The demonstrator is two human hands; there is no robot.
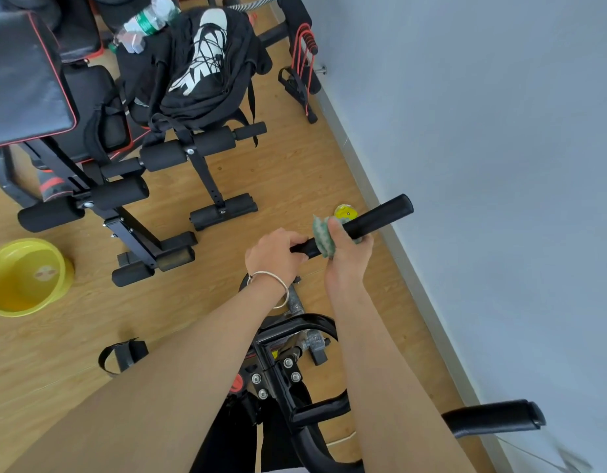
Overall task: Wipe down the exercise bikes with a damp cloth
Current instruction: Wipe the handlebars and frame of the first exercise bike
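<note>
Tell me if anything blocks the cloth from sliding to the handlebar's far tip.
Nothing visible does. The right hand grips the green-and-white cloth around the black cylindrical handlebar, whose stretch to the far tip is bare; the left hand holds it on the near side.

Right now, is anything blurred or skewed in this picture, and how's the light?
Head view: soft even light, no hard shadows; left hand on the bar and right hand round the cloth are sharp; the bottom right corner smears; the wall slants.

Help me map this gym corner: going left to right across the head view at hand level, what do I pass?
Yellow basin → bench foot → left hand → right hand → handlebar end → wall.
</note>
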